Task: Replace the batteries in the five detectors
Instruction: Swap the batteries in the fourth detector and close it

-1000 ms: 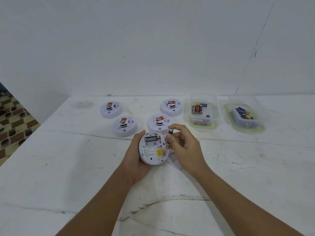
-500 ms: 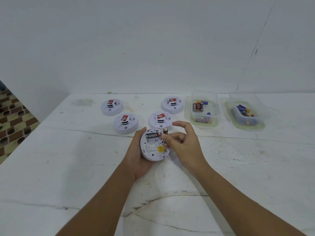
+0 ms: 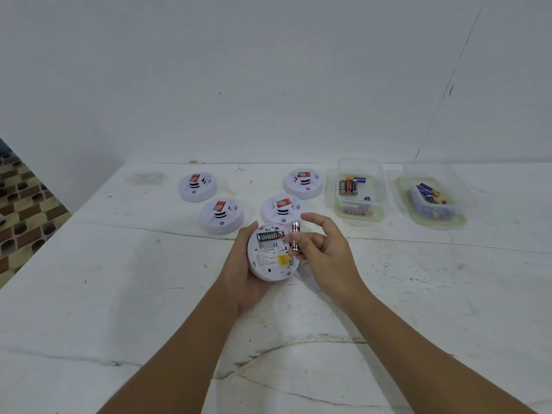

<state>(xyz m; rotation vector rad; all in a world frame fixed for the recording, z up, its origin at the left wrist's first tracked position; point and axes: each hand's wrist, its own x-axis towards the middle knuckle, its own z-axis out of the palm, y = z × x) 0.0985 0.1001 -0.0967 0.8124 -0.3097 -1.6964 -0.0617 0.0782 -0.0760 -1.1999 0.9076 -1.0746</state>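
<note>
Battery held upright beside the opened detector.
The detector (image 3: 270,255) is cupped back-up by the left hand (image 3: 242,282); a battery (image 3: 295,239) is pinched in the right hand's (image 3: 324,258) fingers (image 3: 300,245), just right of the detector, with bare tabletop (image 3: 119,294) nearer the person.
</note>
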